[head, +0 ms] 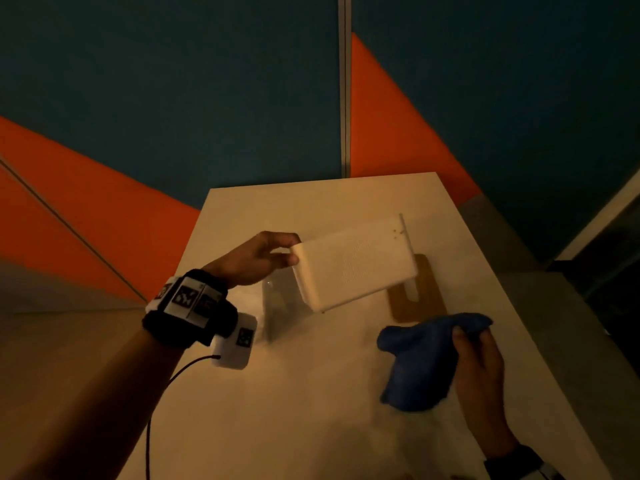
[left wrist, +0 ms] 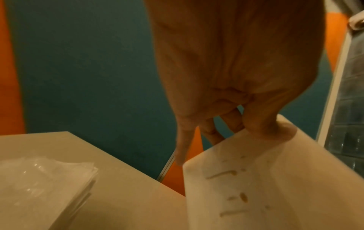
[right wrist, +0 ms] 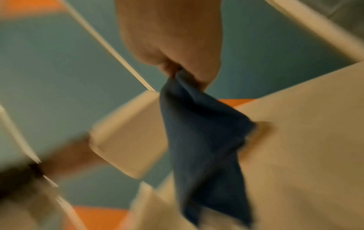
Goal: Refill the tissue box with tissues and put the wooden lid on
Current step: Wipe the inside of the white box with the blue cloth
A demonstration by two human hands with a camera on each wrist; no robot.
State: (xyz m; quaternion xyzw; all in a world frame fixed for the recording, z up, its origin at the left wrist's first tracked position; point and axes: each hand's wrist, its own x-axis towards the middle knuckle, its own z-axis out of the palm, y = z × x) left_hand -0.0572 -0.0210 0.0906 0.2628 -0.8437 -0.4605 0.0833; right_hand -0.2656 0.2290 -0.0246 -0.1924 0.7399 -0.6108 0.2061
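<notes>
My left hand (head: 290,250) grips the left end of the white tissue box (head: 353,265) and holds it tilted above the table. In the left wrist view the thumb and fingers of this hand (left wrist: 242,132) pinch the wall of the box (left wrist: 275,186), whose open inside shows brown stains. My right hand (head: 474,337) pinches a blue cloth (head: 419,358), which hangs down in the blurred right wrist view (right wrist: 202,140). The wooden lid (head: 426,299) lies flat on the table behind the box. A tissue pack (head: 277,306) in clear plastic lies under my left hand.
The white table (head: 311,410) ends at teal and orange wall panels at the back. The tissue pack (left wrist: 39,179) sits near the table's left edge. The near part of the tabletop is bare.
</notes>
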